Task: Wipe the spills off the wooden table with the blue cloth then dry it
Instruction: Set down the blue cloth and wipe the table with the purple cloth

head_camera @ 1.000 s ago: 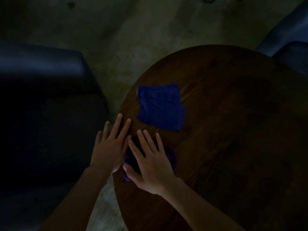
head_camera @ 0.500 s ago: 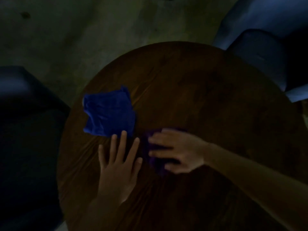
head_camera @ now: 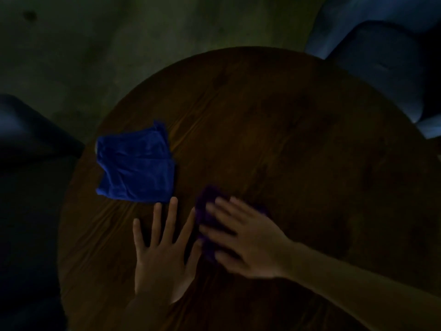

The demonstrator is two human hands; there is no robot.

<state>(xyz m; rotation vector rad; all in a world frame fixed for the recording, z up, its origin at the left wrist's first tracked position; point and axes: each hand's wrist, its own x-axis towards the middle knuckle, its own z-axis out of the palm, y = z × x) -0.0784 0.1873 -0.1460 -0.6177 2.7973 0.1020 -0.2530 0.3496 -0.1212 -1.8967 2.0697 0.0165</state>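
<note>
A round dark wooden table [head_camera: 298, 139] fills the dim view. A crumpled blue cloth [head_camera: 136, 166] lies on its left part, untouched by either hand. My right hand [head_camera: 245, 240] presses flat on a dark purple cloth [head_camera: 207, 206] near the table's middle front; the hand is blurred and covers most of that cloth. Just left of it, my left hand [head_camera: 162, 254] rests flat on the bare wood with fingers spread, its fingertips close below the blue cloth. No spill is discernible in the low light.
A dark blue seat [head_camera: 31, 187] stands at the table's left edge. A lighter blue-grey armchair [head_camera: 381, 63] stands at the back right. The floor [head_camera: 119, 44] beyond the table is grey-green.
My right hand has slid the purple cloth across the table from the near left edge towards the middle. My left hand has stayed flat beside it. The view has swung, shifting the table.
</note>
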